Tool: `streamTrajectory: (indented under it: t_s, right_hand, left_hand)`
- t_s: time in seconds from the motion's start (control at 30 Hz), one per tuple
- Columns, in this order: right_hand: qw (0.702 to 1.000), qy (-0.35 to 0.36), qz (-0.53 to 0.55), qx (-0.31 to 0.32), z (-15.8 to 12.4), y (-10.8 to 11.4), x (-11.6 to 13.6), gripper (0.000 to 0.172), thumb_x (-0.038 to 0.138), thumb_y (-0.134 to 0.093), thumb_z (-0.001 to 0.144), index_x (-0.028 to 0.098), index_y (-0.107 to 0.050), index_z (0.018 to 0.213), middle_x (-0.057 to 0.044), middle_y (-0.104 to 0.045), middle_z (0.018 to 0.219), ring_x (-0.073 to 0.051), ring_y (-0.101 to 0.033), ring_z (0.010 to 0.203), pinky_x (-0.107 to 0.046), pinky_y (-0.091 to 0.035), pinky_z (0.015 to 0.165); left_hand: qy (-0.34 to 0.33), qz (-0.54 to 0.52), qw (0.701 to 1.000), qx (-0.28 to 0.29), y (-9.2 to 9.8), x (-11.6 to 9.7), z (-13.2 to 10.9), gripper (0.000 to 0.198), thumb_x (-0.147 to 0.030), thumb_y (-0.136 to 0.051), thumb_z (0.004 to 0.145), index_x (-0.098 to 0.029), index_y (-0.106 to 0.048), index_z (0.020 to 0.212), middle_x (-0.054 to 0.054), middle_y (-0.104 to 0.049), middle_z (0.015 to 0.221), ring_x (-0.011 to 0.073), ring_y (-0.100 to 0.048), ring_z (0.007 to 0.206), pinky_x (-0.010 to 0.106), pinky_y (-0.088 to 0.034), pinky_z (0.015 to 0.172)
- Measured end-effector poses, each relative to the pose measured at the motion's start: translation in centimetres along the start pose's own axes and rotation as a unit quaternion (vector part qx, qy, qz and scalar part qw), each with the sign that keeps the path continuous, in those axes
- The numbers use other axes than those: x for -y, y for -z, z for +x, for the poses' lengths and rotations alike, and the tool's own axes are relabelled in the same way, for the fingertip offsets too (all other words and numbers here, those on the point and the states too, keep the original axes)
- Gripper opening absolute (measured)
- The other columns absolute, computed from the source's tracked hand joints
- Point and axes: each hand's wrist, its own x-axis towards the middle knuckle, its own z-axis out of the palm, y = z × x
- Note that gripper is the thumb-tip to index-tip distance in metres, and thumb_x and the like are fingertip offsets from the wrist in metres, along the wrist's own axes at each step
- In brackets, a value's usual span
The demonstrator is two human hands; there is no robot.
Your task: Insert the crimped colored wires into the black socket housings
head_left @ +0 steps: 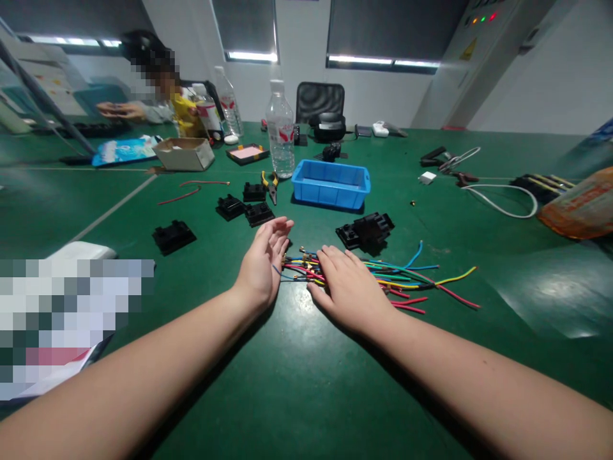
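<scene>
A bundle of short coloured wires (pixel 412 281) with metal terminals lies on the green table (pixel 306 383) in front of me. My right hand (pixel 352 287) rests flat on the wires, fingers stretched out, palm down. My left hand (pixel 263 262) stands on its edge just left of the wire ends, fingers straight and together, palm facing the bundle. Neither hand grips anything. A black plastic connector block (pixel 366 231) sits just behind the wires.
A blue bin (pixel 331 184) and a water bottle (pixel 280 128) stand behind. Several black connector housings (pixel 242 206) and another (pixel 173 236) lie at left, with yellow-handled pliers (pixel 271 184). A cardboard box (pixel 184 153), white cable (pixel 507 198), orange bag (pixel 582 207). Another person sits far left.
</scene>
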Motion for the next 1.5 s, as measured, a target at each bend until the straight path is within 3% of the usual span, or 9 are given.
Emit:
streamTrajectory:
  t_s: [0.13,0.2,0.43,0.73,0.97,1.2,1.33,1.4,1.5]
  right_hand:
    - [1.000,0.001,-0.001,0.002,0.0,0.0,-0.1,0.060,0.043,-0.040,0.095,0.004,-0.046,0.140,-0.019,-0.045,0.148,-0.029,-0.039,0.138,-0.046,-0.027,0.116]
    - [1.000,0.002,-0.003,0.002,0.1,0.0,-0.1,0.059,0.043,-0.040,0.096,0.004,-0.046,0.140,-0.018,-0.045,0.147,-0.029,-0.039,0.138,-0.045,-0.027,0.116]
    - [1.000,0.016,-0.017,0.009,0.2,0.0,0.2,0.062,0.044,-0.040,0.097,0.001,-0.043,0.142,-0.021,-0.044,0.147,-0.032,-0.038,0.139,-0.048,-0.028,0.116]
    - [0.999,0.028,-0.027,0.007,0.3,-0.5,0.2,0.063,0.040,-0.041,0.097,-0.002,-0.040,0.143,-0.026,-0.041,0.147,-0.034,-0.039,0.138,-0.046,-0.030,0.115]
    - [0.999,0.033,-0.031,0.001,0.2,-0.5,0.1,0.060,0.037,-0.041,0.097,-0.001,-0.040,0.143,-0.025,-0.043,0.147,-0.033,-0.041,0.137,-0.046,-0.032,0.114]
    - [0.999,0.035,-0.030,0.000,0.2,-0.5,0.0,0.059,0.036,-0.041,0.097,0.000,-0.041,0.143,-0.024,-0.043,0.147,-0.032,-0.041,0.137,-0.045,-0.032,0.114]
    - [0.999,0.022,-0.043,-0.007,0.0,0.1,0.4,0.062,0.038,-0.042,0.097,0.000,-0.037,0.146,-0.022,-0.041,0.149,-0.031,-0.038,0.139,-0.045,-0.030,0.116]
    - [0.998,-0.001,-0.053,-0.020,-0.3,0.4,0.6,0.069,0.040,-0.045,0.095,-0.002,-0.031,0.148,-0.025,-0.034,0.152,-0.034,-0.032,0.142,-0.049,-0.027,0.117]
    - [0.997,-0.042,-0.061,-0.015,-0.6,0.2,0.6,0.072,0.045,-0.043,0.095,-0.003,-0.031,0.148,-0.027,-0.031,0.152,-0.037,-0.030,0.142,-0.052,-0.025,0.116]
  left_hand:
    - [-0.039,0.012,0.998,-0.046,0.9,0.1,0.4,0.029,-0.043,-0.034,0.095,-0.023,-0.052,0.105,0.006,-0.060,0.132,0.0159,-0.050,0.131,0.039,-0.031,0.118]
    - [-0.025,0.013,0.998,-0.053,1.2,0.2,0.6,0.031,-0.043,-0.033,0.094,-0.022,-0.052,0.106,0.008,-0.058,0.133,0.0167,-0.049,0.133,0.040,-0.030,0.118]
    - [0.047,-0.012,0.999,0.014,-0.5,0.3,0.4,0.041,-0.045,-0.027,0.095,-0.020,-0.049,0.120,0.011,-0.053,0.143,0.0175,-0.046,0.137,0.038,-0.038,0.114]
    - [0.027,-0.017,0.997,0.073,-4.2,1.3,-1.1,0.034,-0.037,-0.032,0.096,-0.019,-0.053,0.116,0.009,-0.058,0.135,0.0153,-0.050,0.133,0.035,-0.033,0.118]
    - [0.022,-0.005,0.999,0.028,-4.2,1.5,-0.7,0.037,-0.037,-0.023,0.098,-0.022,-0.049,0.120,0.008,-0.053,0.141,0.0168,-0.045,0.137,0.040,-0.033,0.118]
    - [0.011,0.032,0.998,0.061,-4.2,1.5,-0.2,0.043,-0.038,-0.020,0.100,-0.020,-0.053,0.121,0.008,-0.058,0.137,0.0161,-0.051,0.132,0.036,-0.043,0.111]
    - [-0.033,0.082,0.996,0.007,-2.1,1.7,1.9,0.031,-0.034,-0.034,0.100,-0.021,-0.056,0.118,0.007,-0.060,0.132,0.0172,-0.052,0.129,0.039,-0.042,0.110]
    - [-0.055,0.117,0.990,-0.053,-0.7,1.7,3.2,0.026,-0.031,-0.046,0.097,-0.018,-0.058,0.116,0.009,-0.062,0.126,0.0211,-0.055,0.123,0.043,-0.045,0.106]
    - [-0.092,0.172,0.969,-0.151,1.2,1.7,5.0,0.033,-0.035,-0.057,0.094,-0.016,-0.057,0.121,0.010,-0.059,0.124,0.0228,-0.060,0.109,0.045,-0.052,0.093]
